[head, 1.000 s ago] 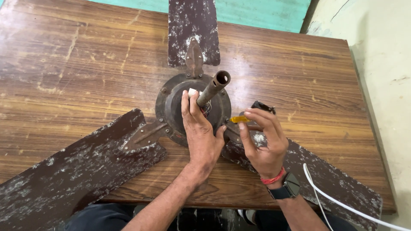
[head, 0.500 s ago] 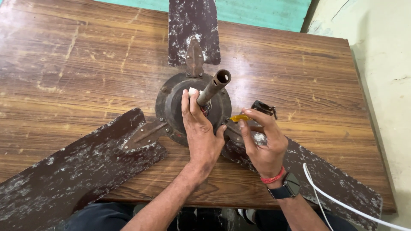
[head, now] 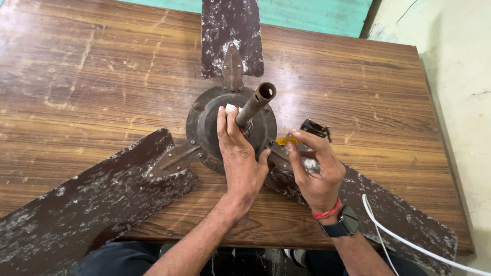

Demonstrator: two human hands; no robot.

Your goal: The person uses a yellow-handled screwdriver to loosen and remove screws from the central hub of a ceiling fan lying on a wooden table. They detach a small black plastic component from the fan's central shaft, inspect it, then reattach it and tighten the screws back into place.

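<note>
**The right hand turned its small tool, the left hand kept the fan steady**

Between the earlier pictures and this one, very little moved. The left hand (head: pixel 240 158) stayed flat on the brown motor housing (head: pixel 204 128) of the old ceiling fan, with its fingers reaching up beside the rusty down rod (head: pixel 255 102) and touching a small white piece (head: pixel 229 108) near the wires. This hand was pressing, not closed around anything, so its grip was released.

The right hand (head: pixel 317 171) shifted only a little: the fingers curled more closely, and the orange-handled tool (head: pixel 285 140), probably a small screwdriver, pointed toward the edge of the housing, close to the blade bracket (head: pixel 279 156). The grip of this hand was clenched on the tool. A small black part (head: pixel 314 128) lay on the tabletop (head: pixel 102 76) just behind the fingers.

The fan itself lay in the middle of the tabletop, its three stained blades spreading outward. In my judgement, the small change meant that the work at the housing was continuing slowly, with the tool being positioned again and not yet taken away.
</note>
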